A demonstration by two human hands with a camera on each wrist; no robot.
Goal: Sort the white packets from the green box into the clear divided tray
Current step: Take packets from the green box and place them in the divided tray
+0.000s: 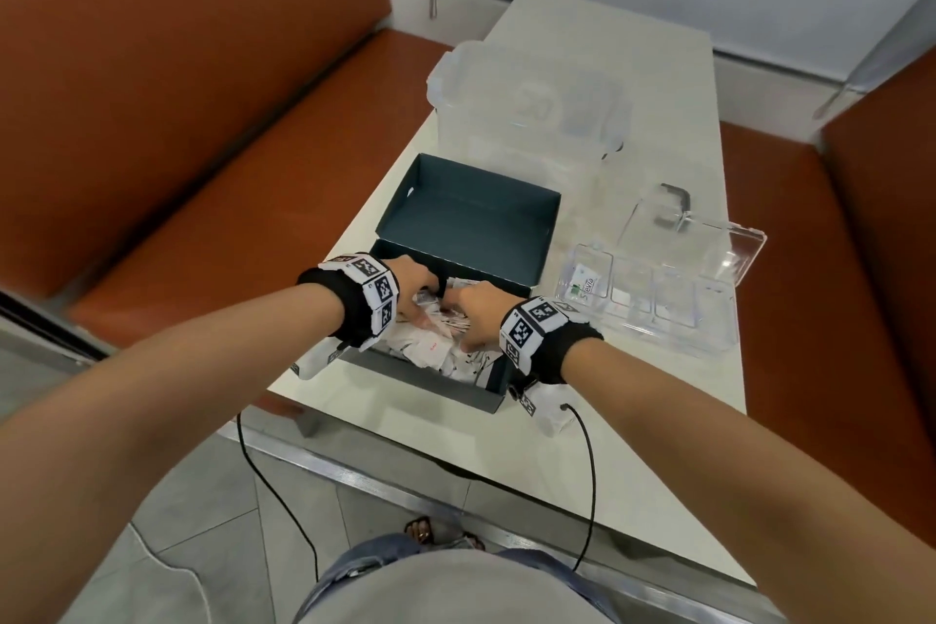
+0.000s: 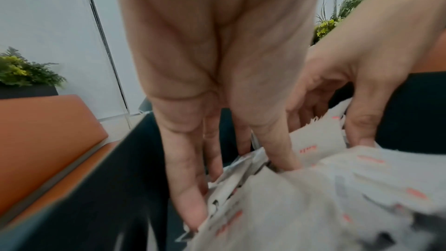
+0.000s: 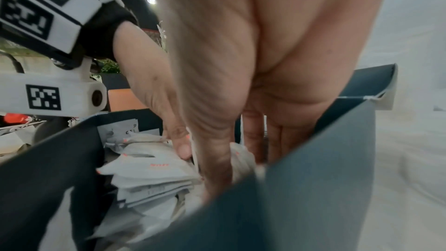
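Note:
The green box [image 1: 430,378] stands open on the table, its lid [image 1: 471,218] flipped back. Both hands are down inside it among the white packets [image 1: 430,350]. My left hand [image 1: 418,281] has a bunch of packets [image 2: 229,178] pinched between its long fingers and thumb near the left wall [image 2: 108,198]. My right hand [image 3: 234,161] pinches packets [image 3: 239,157] between thumb and fingers by the right wall [image 3: 313,188]. The clear divided tray [image 1: 673,307] lies right of the box, with one printed packet [image 1: 587,284] in its leftmost compartment.
A large clear lidded container [image 1: 527,101] stands behind the box. The tray's clear lid [image 1: 709,238] lies open behind the tray. Orange bench seats [image 1: 202,167] flank the narrow white table [image 1: 633,446]. Cables hang from both wrist cameras over the front edge.

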